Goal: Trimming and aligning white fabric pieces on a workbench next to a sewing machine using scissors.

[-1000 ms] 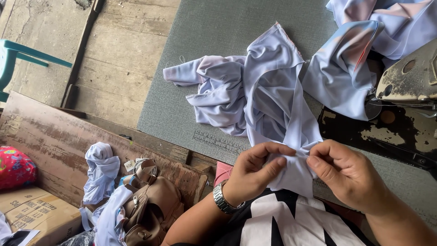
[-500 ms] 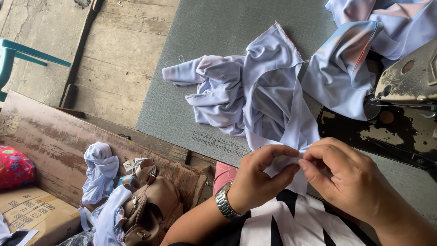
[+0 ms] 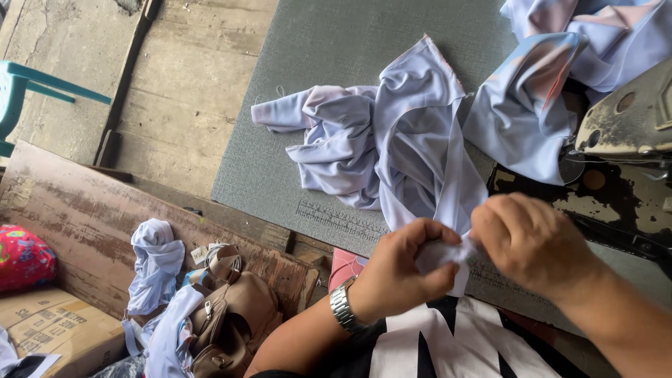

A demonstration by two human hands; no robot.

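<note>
Both hands meet at the table's near edge, w/ a strip of pale lilac cloth [image 3: 392, 150] pinched between them. Left hand [image 3: 402, 269] is curled, thumb and fingers closed on the strip's lower end (a small white fold shows in the gap of the curl); a metal wristwatch [image 3: 341, 306] sits on that wrist. Right hand [image 3: 533, 243] comes in from the right, knuckles up, fingertips pressed onto the same bit of cloth, just touching the left hand's fingers. Exact grip of the right fingertips can't be told, they're hidden under the hand.

Rest of the cloth runs up from the hands and lies crumpled on the grey table mat [image 3: 329, 63], approx. mid-table. A second bunch of similar fabric [image 3: 539, 98], w/ pinkish tints, lies at upper right, next to a worn sewing machine [image 3: 633, 115].

Left of the table: a brown handbag [image 3: 234, 318], a bundle of pale fabric [image 3: 155, 262], a cardboard box [image 3: 52, 329], a bright pink cushion [image 3: 24, 255] and a teal plastic chair [image 3: 28, 87].
</note>
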